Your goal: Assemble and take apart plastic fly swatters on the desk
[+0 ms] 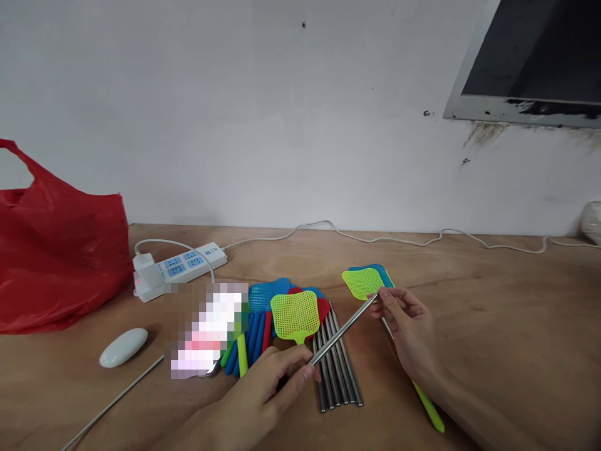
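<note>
A thin metal tube (345,328) slants up to the right between my hands. My left hand (263,388) pinches its lower end, and my right hand (410,326) grips the upper end with thumb and fingers. Just beyond my left hand lies a yellow-green fly swatter head (295,316), over a red head (323,309) and a blue head (268,296). Several more metal tubes (339,376) lie side by side under the held one. By my right hand rests another yellow-green swatter head (362,284) on a blue one (385,274); a yellow-green handle (429,410) shows beneath my right wrist.
Blue handles (256,335) and a yellow-green handle (242,355) lie beside a blurred phone (211,335). A white power strip (190,266), a white oval object (123,347) and a red plastic bag (61,250) are at left. A white cable (375,239) runs along the wall.
</note>
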Motion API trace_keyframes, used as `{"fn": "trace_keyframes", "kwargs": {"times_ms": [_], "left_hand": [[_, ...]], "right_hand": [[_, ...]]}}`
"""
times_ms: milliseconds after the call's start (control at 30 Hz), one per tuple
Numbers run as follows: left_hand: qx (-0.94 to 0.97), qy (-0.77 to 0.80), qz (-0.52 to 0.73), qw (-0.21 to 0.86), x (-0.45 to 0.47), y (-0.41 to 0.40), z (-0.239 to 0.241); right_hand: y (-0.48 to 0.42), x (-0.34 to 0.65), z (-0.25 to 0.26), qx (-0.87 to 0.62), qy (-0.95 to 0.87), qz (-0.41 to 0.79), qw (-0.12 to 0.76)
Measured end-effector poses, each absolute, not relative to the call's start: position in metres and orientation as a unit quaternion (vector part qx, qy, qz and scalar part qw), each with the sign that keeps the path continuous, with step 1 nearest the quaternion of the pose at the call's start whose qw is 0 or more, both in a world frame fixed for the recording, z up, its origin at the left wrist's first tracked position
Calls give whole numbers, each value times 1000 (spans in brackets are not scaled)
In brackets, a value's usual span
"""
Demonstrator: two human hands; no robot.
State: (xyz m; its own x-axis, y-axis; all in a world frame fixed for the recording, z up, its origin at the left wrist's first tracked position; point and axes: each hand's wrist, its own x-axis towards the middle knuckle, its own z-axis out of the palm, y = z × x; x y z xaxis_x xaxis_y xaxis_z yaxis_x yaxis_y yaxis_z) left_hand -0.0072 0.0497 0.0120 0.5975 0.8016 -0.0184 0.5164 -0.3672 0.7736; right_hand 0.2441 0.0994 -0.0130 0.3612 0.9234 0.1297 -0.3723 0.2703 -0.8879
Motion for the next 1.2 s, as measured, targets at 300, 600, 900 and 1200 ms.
{"fn": "trace_keyframes", "kwargs": {"times_ms": [300,600,900,1200], "left_hand": [[809,408,230,354,-8,48,7],[811,400,254,343,-2,51,7],[827,401,244,310,0,49,5],[866,340,246,272,0,47,5]], "right_hand": [[95,247,-7,-402,-405,473,671],[69,228,-7,-395,-553,527,509],[68,225,-4,-385,-535,528,535],[67,217,-4,-349,-498,614,503]]}}
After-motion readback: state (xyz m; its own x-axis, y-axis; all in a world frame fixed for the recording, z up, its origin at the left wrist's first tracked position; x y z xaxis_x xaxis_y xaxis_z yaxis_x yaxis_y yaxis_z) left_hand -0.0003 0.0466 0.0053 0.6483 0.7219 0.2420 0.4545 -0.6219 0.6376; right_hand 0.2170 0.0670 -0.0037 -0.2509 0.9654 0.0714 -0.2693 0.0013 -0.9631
